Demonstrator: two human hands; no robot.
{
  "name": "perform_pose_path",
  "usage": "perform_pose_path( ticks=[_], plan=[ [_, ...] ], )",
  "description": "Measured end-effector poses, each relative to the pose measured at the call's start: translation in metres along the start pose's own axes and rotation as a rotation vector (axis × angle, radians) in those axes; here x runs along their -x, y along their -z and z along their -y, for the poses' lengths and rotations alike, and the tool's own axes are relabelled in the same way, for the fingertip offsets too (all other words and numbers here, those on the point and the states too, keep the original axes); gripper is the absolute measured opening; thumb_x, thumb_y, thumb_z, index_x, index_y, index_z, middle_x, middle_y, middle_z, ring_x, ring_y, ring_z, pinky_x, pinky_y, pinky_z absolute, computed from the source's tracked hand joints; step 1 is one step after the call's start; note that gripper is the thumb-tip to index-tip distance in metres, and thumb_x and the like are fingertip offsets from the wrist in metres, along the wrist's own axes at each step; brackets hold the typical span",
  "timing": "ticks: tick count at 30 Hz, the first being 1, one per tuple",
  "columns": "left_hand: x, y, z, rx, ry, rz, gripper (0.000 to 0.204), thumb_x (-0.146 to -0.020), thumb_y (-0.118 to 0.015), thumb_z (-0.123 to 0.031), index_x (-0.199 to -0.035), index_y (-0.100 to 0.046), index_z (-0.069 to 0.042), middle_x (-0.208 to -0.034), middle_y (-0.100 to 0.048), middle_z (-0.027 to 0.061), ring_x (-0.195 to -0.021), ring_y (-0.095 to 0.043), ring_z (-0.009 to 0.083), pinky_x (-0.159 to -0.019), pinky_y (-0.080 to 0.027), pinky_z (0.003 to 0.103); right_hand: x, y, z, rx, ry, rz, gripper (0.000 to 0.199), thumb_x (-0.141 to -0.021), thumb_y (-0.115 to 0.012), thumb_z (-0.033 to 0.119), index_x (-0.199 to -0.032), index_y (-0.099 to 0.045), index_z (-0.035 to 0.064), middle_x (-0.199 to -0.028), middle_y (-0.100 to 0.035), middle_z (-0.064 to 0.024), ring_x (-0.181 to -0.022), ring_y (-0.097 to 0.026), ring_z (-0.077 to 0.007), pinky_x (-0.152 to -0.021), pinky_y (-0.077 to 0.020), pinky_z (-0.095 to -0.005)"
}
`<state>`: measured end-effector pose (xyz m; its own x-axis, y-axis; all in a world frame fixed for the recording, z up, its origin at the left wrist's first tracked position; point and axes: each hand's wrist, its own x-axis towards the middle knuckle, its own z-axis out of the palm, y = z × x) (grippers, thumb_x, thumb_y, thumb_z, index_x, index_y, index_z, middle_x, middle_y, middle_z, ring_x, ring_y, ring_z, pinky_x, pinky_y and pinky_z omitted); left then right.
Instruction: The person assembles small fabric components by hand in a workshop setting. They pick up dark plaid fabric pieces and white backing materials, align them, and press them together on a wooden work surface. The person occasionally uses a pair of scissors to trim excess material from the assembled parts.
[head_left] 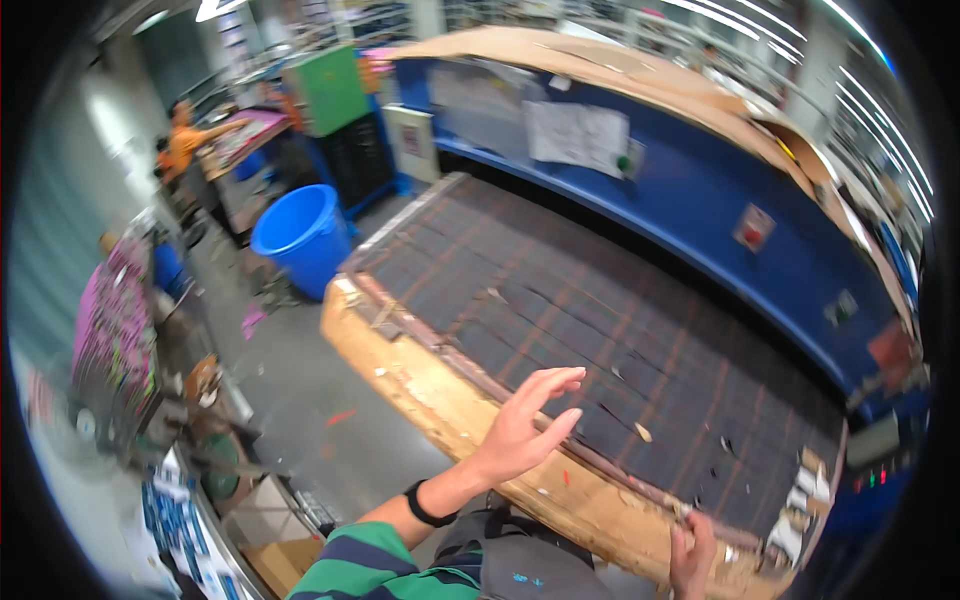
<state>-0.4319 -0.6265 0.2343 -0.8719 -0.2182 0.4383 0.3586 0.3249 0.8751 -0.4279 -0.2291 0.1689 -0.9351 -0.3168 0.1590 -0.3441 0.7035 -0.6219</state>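
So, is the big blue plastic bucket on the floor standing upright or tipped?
Upright: the big blue plastic bucket stands with its round open mouth facing up.

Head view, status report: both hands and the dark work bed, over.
Left hand open, fingers spread, above the dark work bed. Right hand resting on the worn wooden edge. Small scraps on the bed.

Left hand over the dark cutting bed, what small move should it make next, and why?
Probably lower the left hand onto the dark cutting bed. It hovers open, fingers spread, just above the bed's near edge, holding nothing, while the right hand already rests on the worn wooden front edge. Small scraps lie close by.
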Motion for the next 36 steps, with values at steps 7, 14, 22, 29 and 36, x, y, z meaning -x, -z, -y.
perform_pose_path(
  ticks=[7,14,22,29,36],
  plan=[
    [-0.029,-0.068,-0.110,0.384,-0.653,0.340,0.037,-0.093,-0.067,-0.015,-0.128,-0.068,-0.006,-0.117,-0.071,0.0156,-0.100,-0.071,0.0338,-0.084,-0.062,0.042,-0.031,0.036,0.008,-0.020,-0.168,0.008,0.030,-0.091,-0.072,0.006,-0.118,-0.063,-0.0008,-0.115,-0.067,-0.0185,-0.104,-0.065,-0.0376,-0.090,-0.0522,-0.0395],
    [-0.048,-0.172,-0.142,0.370,-0.960,0.302,0.024,-0.095,-0.074,-0.027,-0.104,-0.078,-0.005,-0.112,-0.073,0.0136,-0.090,-0.073,0.0296,-0.076,-0.064,0.037,-0.036,0.072,-0.035,-0.059,-0.207,-0.051,0.033,-0.091,-0.074,0.008,-0.122,-0.065,-0.0008,-0.114,-0.068,-0.0168,-0.104,-0.066,-0.0346,-0.090,-0.0539,-0.0406],
    [-0.063,-0.234,-0.113,0.141,-0.295,0.803,0.041,-0.089,-0.062,0.007,-0.129,-0.065,0.000,-0.109,-0.073,0.0168,-0.097,-0.072,0.0286,-0.081,-0.059,0.036,-0.010,0.113,-0.133,-0.122,-0.412,-0.165,0.032,-0.095,-0.072,0.013,-0.122,-0.065,-0.0025,-0.114,-0.067,-0.0184,-0.101,-0.067,-0.0328,-0.083,-0.0572,-0.0379],
    [-0.017,-0.321,-0.041,-0.092,0.056,0.820,0.035,-0.092,-0.069,-0.002,-0.127,-0.067,0.000,-0.117,-0.070,0.0172,-0.103,-0.070,0.0309,-0.088,-0.057,0.038,0.022,0.125,-0.205,-0.283,-0.699,-0.471,0.024,-0.103,-0.064,0.013,-0.120,-0.068,-0.0033,-0.098,-0.071,-0.0035,-0.086,-0.063,-0.0077,-0.076,-0.0518,-0.0255],
    [0.020,-0.403,-0.011,-0.027,-0.151,0.889,0.032,-0.095,-0.069,-0.006,-0.126,-0.066,-0.001,-0.123,-0.068,0.0175,-0.114,-0.064,0.0353,-0.094,-0.055,0.042,0.066,0.119,-0.252,-0.512,-0.817,-0.596,0.024,-0.103,-0.063,0.014,-0.119,-0.067,-0.0036,-0.097,-0.069,-0.0006,-0.085,-0.062,-0.0065,-0.075,-0.0522,-0.0237]
  ],
)
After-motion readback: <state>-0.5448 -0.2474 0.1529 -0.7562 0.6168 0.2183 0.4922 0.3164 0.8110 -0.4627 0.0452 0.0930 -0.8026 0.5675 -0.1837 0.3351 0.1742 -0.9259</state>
